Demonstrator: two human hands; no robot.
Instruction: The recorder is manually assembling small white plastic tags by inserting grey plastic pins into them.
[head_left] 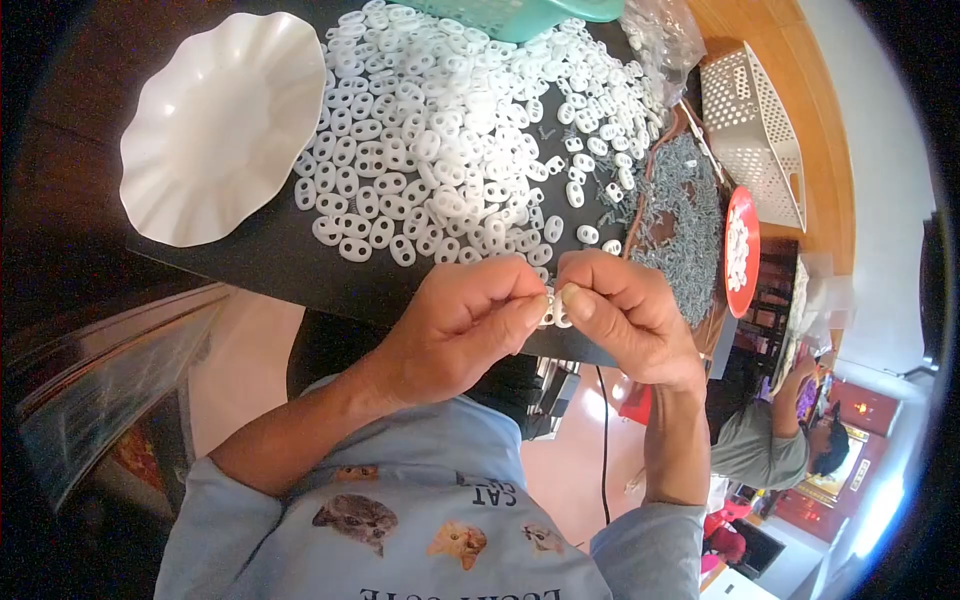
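Our left hand (462,322) and right hand (636,318) pinch white plastic (548,318), partly hidden. They cover some table edge (285,285); the teal basket (500,18) is cut off.

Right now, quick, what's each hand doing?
Left hand: closed, pinching a small white plastic piece.
Right hand: closed, pinching white plastic too; same piece or another, can't tell.

On the desk (305,277), the pile of two-hole pieces (430,130) has a scalloped dish (225,130) to its left and a basket (490,18) behind it. Right of the pile lies a heap of small parts (680,220); farther right, a plate (740,304) and a perforated bin (750,110).
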